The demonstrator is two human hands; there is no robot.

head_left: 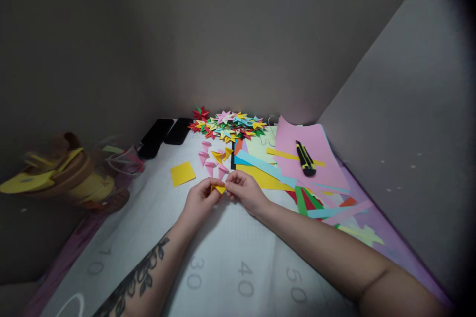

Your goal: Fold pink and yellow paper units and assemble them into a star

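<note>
A small folded piece of yellow paper [218, 189] is pinched between the thumb and fingers of my left hand [203, 197]. My right hand [244, 190] meets it from the right, thumb and fingertips closed at the paper's edge and partly hiding it. Left of the hands lies a square yellow paper stack [182, 174]. Just beyond the fingertips are several folded pink pieces [209, 168] and yellow folded pieces [219, 156]. At the back, a pile of folded paper stars [230, 124] in many colours sits against the wall.
A yellow-and-black utility knife [305, 159] lies on pink sheets [288, 141] at the right. Coloured paper strips [264, 166] and scraps spread below. Two black phones [178, 131] rest at the back left. A pot [87, 173] holding yellow paper stands at the left edge.
</note>
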